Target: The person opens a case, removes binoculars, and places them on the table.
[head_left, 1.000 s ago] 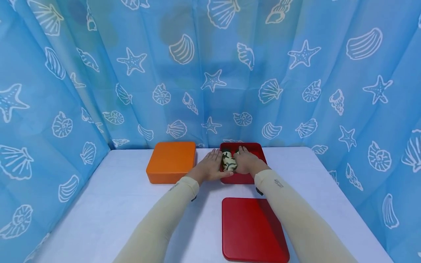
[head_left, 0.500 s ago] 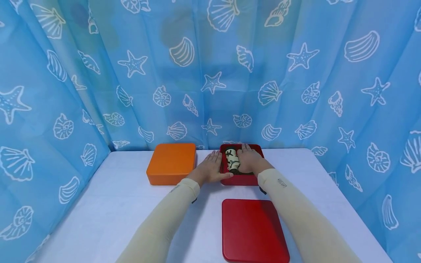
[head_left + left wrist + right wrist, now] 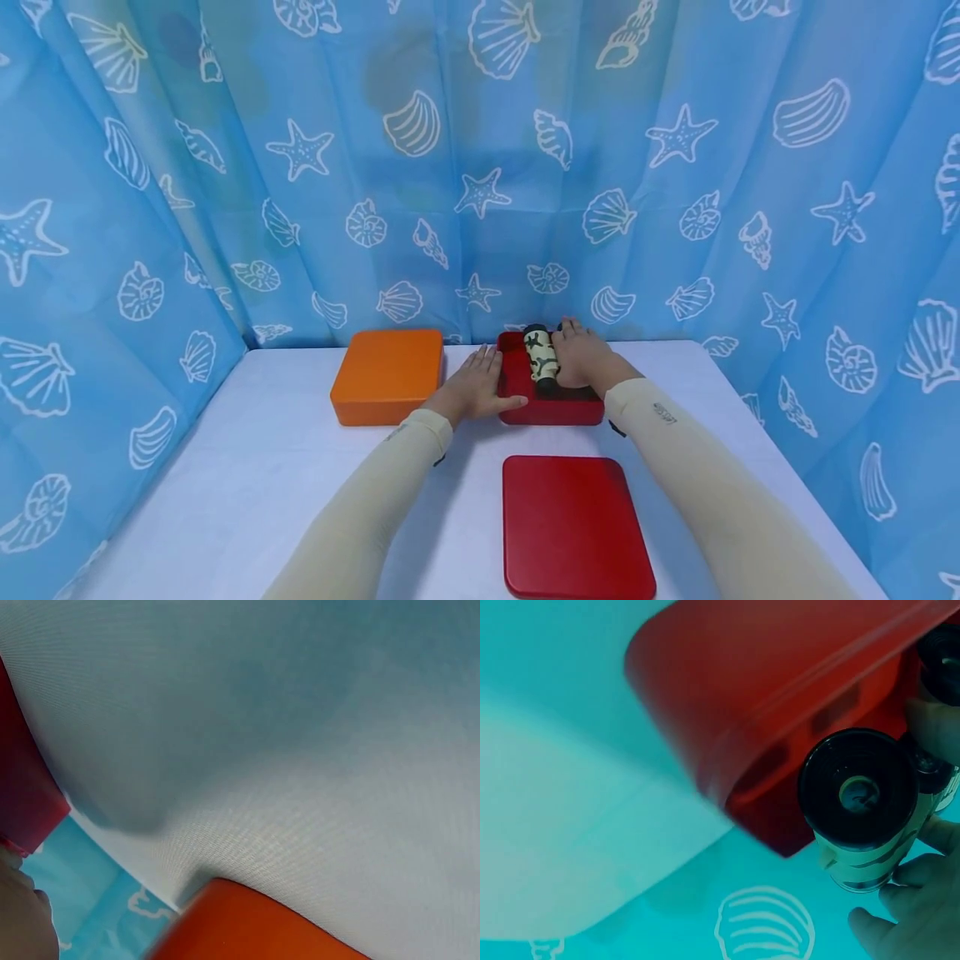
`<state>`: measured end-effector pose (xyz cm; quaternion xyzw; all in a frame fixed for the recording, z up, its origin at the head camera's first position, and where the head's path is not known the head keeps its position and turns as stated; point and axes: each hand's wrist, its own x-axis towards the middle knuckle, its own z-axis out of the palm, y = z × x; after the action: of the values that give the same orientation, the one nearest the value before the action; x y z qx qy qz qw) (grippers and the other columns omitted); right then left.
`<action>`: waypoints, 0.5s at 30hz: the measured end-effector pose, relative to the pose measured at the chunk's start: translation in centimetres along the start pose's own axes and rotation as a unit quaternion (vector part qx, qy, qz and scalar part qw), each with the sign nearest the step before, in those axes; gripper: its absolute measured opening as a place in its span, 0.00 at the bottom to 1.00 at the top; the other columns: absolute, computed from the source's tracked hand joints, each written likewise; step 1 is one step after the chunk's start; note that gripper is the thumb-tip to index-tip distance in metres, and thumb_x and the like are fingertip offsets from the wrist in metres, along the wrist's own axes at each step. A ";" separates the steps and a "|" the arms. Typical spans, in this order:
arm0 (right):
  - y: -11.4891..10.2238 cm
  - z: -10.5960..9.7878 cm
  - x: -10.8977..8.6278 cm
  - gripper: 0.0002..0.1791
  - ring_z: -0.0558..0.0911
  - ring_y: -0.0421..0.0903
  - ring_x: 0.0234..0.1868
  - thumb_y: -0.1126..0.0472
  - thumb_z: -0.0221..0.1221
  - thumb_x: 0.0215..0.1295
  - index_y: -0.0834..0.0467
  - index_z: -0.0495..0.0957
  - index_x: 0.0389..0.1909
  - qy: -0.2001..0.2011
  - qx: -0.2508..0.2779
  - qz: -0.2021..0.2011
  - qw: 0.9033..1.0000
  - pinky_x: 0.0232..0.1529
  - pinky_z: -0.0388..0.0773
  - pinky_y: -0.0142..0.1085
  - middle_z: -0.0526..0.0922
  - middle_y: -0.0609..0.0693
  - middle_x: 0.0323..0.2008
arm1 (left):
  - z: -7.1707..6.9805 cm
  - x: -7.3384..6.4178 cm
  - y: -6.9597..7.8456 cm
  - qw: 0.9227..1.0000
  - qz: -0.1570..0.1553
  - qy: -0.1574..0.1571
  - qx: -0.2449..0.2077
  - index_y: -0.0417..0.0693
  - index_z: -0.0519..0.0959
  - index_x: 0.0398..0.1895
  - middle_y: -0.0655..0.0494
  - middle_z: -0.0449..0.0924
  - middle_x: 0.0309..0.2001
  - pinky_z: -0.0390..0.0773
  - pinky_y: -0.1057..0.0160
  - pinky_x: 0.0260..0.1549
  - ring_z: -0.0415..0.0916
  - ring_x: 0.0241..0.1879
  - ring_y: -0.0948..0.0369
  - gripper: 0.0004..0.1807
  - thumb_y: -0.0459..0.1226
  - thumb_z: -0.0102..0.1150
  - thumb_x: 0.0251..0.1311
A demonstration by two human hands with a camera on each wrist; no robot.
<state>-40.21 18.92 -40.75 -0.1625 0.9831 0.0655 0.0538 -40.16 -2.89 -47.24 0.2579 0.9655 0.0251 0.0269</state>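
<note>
My right hand (image 3: 583,357) grips camouflage-patterned binoculars (image 3: 542,357) with black eyepieces, over the right part of the red box (image 3: 551,412). From the right wrist view, the binoculars (image 3: 870,859) are tilted at the box's rim, with fingers (image 3: 922,900) along one barrel. Part of the grip is hidden in the head view. My left hand (image 3: 477,390) lies with straight fingers against the left side of the red box, thumb along its front. Only a bit of the left hand (image 3: 26,915) shows in the left wrist view, beside the box wall (image 3: 26,772).
An orange box (image 3: 390,367) stands left of the left hand. The red lid (image 3: 577,527) lies flat on the white table (image 3: 225,500) in front of the red box, near the right forearm. A blue curtain (image 3: 480,250) with shell prints hangs close behind the boxes.
The binoculars have turned, risen and moved right in my right hand, uncovering the left part of the box's inside. My left hand stays against the box.
</note>
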 end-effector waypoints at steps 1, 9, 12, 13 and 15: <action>0.2 -0.1 -0.2 0.45 0.46 0.66 0.73 0.50 0.59 0.59 0.69 0.54 0.71 0.003 -0.005 -0.001 1.000 0.69 0.51 0.57 0.47 0.70 0.73 | 0.0 0.0 0.0 1.000 -0.001 0.000 -0.001 0.43 0.44 0.78 0.50 0.43 0.77 0.43 0.53 0.70 0.38 0.75 0.51 0.62 0.78 0.35 0.52; 2.9 -0.6 -2.0 0.39 0.49 0.68 0.72 0.53 0.56 0.60 0.70 0.59 0.68 0.021 -0.032 -0.027 0.999 0.68 0.53 0.58 0.50 0.72 0.71 | 0.1 0.0 0.0 1.000 -0.003 0.006 -0.006 0.44 0.44 0.78 0.50 0.45 0.77 0.47 0.51 0.70 0.39 0.75 0.50 0.61 0.76 0.41 0.52; 4.2 -0.4 -2.6 0.40 0.49 0.68 0.72 0.53 0.58 0.58 0.71 0.60 0.67 0.030 -0.033 -0.025 0.999 0.67 0.53 0.59 0.51 0.72 0.71 | 0.1 -0.1 0.0 1.000 0.000 0.013 -0.003 0.44 0.44 0.78 0.50 0.46 0.77 0.50 0.50 0.69 0.40 0.75 0.50 0.61 0.75 0.42 0.52; 4.5 -0.3 -2.8 0.39 0.49 0.69 0.71 0.53 0.59 0.58 0.71 0.61 0.66 0.033 -0.033 -0.025 0.999 0.67 0.53 0.60 0.51 0.73 0.71 | 0.1 -0.1 0.0 1.000 0.001 0.015 -0.002 0.44 0.44 0.78 0.49 0.46 0.77 0.50 0.50 0.69 0.40 0.75 0.50 0.61 0.75 0.43 0.52; 5.2 -0.1 -3.2 0.38 0.50 0.69 0.71 0.54 0.60 0.58 0.71 0.62 0.64 0.035 -0.032 -0.025 0.999 0.67 0.53 0.60 0.52 0.73 0.70 | 0.1 0.0 0.0 1.000 0.002 0.017 -0.001 0.44 0.44 0.78 0.49 0.46 0.77 0.51 0.50 0.69 0.40 0.75 0.50 0.61 0.75 0.43 0.52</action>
<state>-38.90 24.80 -39.62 -0.1913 0.9773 0.0893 0.0154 -40.10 -2.90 -47.37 0.2595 0.9652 0.0301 0.0106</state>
